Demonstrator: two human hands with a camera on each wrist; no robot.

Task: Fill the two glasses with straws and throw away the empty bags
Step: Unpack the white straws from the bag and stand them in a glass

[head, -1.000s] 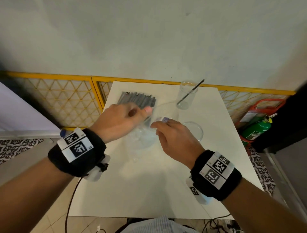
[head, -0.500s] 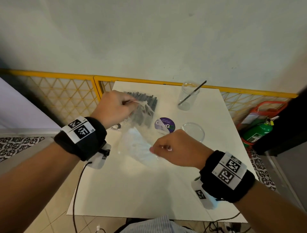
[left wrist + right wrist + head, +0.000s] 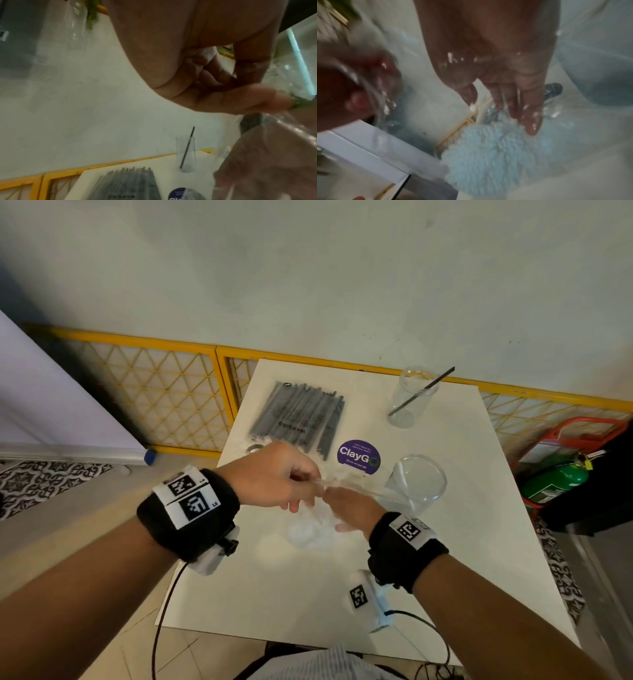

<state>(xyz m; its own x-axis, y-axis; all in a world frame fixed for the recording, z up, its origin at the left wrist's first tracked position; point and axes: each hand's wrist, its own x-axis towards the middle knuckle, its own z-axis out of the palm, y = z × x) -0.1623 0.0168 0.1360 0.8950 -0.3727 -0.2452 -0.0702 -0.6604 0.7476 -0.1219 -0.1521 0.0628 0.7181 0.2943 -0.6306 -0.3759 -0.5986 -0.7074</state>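
Left hand pinches the clear bag mouth; right hand, fingers straight, reaches inside toward the bench's near edge

Head view: high, facing forward-down over counter. Left wrist view: low, close under palm, facing far wall; shares far glass. Right wrist view: close, blurred.

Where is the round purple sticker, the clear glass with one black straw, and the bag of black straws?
Round purple sticker (image 3: 358, 457), head view, its middle.
Clear glass with one black straw (image 3: 411, 402), head view, its side wall.
Clear bag of black straws (image 3: 298, 416), head view, middle of the pack.
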